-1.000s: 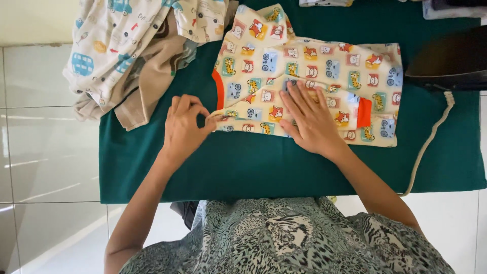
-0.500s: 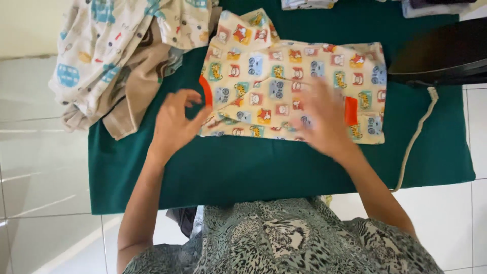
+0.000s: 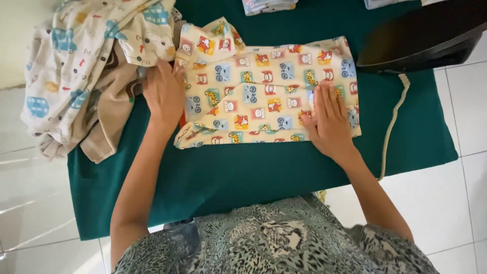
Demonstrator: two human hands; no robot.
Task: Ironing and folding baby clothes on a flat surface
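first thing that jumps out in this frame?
The yellow printed garment spread flat at the centre of the green cloth, with the left hand on its left edge and the right hand pressed flat on its right end. A heap of printed clothes lies upper left, a black iron upper right.

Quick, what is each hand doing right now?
Left hand: open, flat on the left edge of the yellow printed garment.
Right hand: open, pressing flat on its right end.

I see a dark green cloth-covered worktop (image 3: 264, 167) on a white tiled floor (image 3: 456, 203), carrying a folded yellow animal-print garment (image 3: 264, 91) at its middle, a heap of pale printed clothes (image 3: 81, 71) over its left edge, and a dark iron (image 3: 421, 38) with a pale cord (image 3: 393, 122) at its far right corner.
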